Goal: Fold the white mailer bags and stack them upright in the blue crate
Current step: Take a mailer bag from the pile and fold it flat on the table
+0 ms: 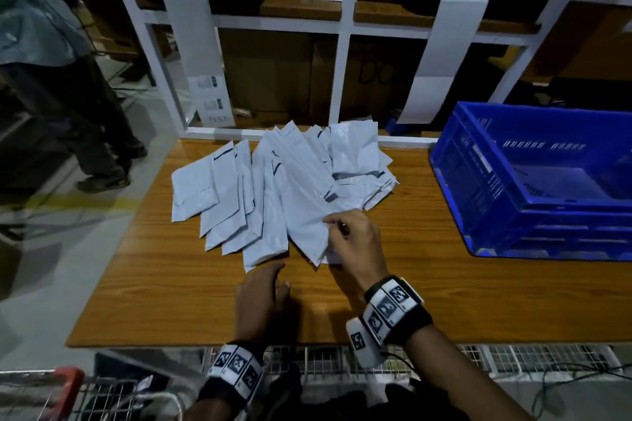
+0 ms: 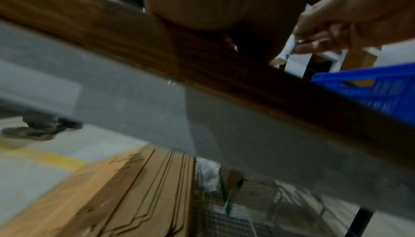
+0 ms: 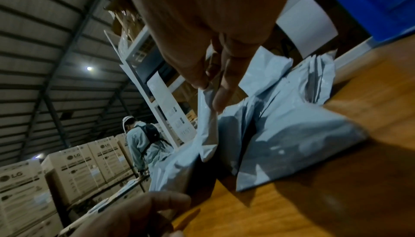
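Right hand [image 1: 355, 243] pinches mailer bag [image 1: 307, 215]; blue crate [image 1: 478, 202] beside pile.

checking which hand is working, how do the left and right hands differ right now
The right hand pinches a corner of a white mailer bag, lifting it; the left hand holds nothing. The right hand's fingers curl, while the left hand lies flat on the wooden table just short of the pile. Both wear marker wristbands.

A brown wood-grain counter [image 1: 191, 301] carries a fanned, overlapping spread of flat white plastic mailer bags [image 1: 260, 188] at its middle and far edge. A blue slotted plastic crate [image 1: 485, 195] stands on its right end, apart from the bags.
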`<state>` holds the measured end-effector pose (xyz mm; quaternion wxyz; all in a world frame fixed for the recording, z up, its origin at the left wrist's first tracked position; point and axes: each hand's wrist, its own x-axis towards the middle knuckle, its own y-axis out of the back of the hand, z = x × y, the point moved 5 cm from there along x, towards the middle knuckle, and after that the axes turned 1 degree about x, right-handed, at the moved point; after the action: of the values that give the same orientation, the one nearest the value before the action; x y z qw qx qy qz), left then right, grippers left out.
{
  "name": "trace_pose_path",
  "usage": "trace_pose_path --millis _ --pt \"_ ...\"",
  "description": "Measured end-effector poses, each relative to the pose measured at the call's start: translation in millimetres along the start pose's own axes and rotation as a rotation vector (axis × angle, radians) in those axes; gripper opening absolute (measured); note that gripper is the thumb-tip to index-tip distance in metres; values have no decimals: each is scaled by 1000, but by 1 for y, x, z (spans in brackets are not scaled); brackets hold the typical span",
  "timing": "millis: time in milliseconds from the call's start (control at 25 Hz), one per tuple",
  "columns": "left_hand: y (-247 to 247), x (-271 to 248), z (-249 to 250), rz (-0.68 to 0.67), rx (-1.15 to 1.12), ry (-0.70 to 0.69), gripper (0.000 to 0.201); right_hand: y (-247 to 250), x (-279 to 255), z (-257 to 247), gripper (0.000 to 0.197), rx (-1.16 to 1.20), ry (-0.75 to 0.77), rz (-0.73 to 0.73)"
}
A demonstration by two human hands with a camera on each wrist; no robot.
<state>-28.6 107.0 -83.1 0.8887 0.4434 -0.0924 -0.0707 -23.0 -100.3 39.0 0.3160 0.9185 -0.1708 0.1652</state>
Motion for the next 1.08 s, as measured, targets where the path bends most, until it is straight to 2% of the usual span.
trace_pose_path --millis 120,280,480,600,680,800,960,1080 --pt "-4 7 8 -28 -150 46 54 33 -13 -2 19 13 21 -6" --pt "-8 -5 40 -5 -387 -2 38 83 -42 5 23 37 5 27" --pt "-12 -12 70 113 -543 1 61 137 -84 36 22 144 -127 136" --pt "-16 -15 93 159 -588 -15 66 153 -119 71 32 224 -248 181" --pt "-26 -14 107 152 -541 38 76 164 -135 97 30 251 -328 152" --pt "-51 -16 131 51 -340 51 81 185 -147 140 26 260 -423 77" --pt "-92 -35 179 -69 153 -200 76 215 -139 173 29 122 -343 48" --pt "-124 -56 201 -138 268 -292 69 228 -131 182 24 -48 -269 4"
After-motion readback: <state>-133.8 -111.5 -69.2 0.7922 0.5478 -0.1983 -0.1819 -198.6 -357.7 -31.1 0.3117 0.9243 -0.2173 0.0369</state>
